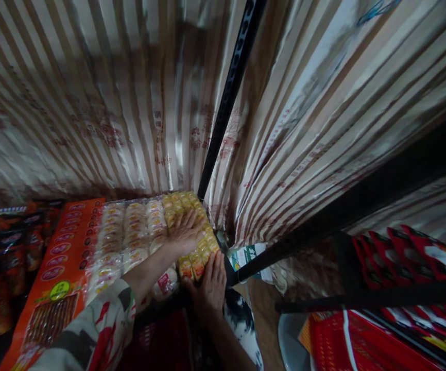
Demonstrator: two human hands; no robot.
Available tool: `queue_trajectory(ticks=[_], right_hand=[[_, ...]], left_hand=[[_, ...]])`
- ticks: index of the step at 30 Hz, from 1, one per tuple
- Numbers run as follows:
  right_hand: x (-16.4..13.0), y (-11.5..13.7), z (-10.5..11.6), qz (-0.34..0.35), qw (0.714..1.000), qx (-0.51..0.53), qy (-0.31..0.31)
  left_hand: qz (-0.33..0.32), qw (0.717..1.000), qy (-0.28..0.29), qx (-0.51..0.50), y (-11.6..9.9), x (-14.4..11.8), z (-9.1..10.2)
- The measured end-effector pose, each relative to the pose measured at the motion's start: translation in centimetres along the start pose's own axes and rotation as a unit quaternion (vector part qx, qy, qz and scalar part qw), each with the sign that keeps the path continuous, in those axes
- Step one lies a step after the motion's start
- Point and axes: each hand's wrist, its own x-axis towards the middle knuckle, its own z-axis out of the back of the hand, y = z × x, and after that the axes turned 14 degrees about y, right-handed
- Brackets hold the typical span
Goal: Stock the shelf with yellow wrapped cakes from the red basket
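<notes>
The left hand (186,234) lies flat, fingers (192,219) spread and released, palm down on a row of small yellow snack packs (203,242) at the right end of the shelf (161,314). The right hand (211,286) presses its straight, open fingers (217,263) against the near edge of the same yellow row, grasping nothing. One yellow row shows, its packs too blurred to count. Just left of it lie three rows of clear-wrapped pale cakes (130,237), touching the yellow row. Further left lies one long orange package (58,273), then dark snack bags (2,257) in a pile. One black upright post (228,98) rises behind the hands, before a striped curtain (91,103). Red packets (412,257) hang well apart on the right.
</notes>
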Motion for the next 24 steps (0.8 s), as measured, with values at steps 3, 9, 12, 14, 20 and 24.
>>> queue_trajectory(ticks=[3,9,12,14,20,24], right_hand=[[-0.1,-0.1,-0.2,0.006,1.000,0.002,-0.013],[-0.1,-0.3,-0.4,0.026,0.999,-0.005,-0.032],[-0.1,-0.4,-0.6,0.016,0.999,-0.008,-0.028],[0.0,-0.4,-0.6,0.005,1.000,-0.004,-0.014],[0.1,-0.2,-0.2,-0.006,1.000,0.029,-0.007],[0.0,-0.2,0.3,-0.014,0.997,0.072,-0.010]], left_hand=[[-0.019,0.999,-0.039,-0.002,-1.3,-1.8,-0.1],[-0.047,0.980,-0.182,-0.064,-4.0,-8.6,-3.4],[-0.002,0.980,-0.171,-0.100,-4.6,-11.5,-5.6],[0.020,0.985,-0.139,-0.102,-4.6,-12.6,-6.8],[0.024,0.991,-0.084,-0.105,-4.2,-13.0,-7.6],[0.031,0.989,-0.076,-0.120,-4.8,-13.2,-6.8]])
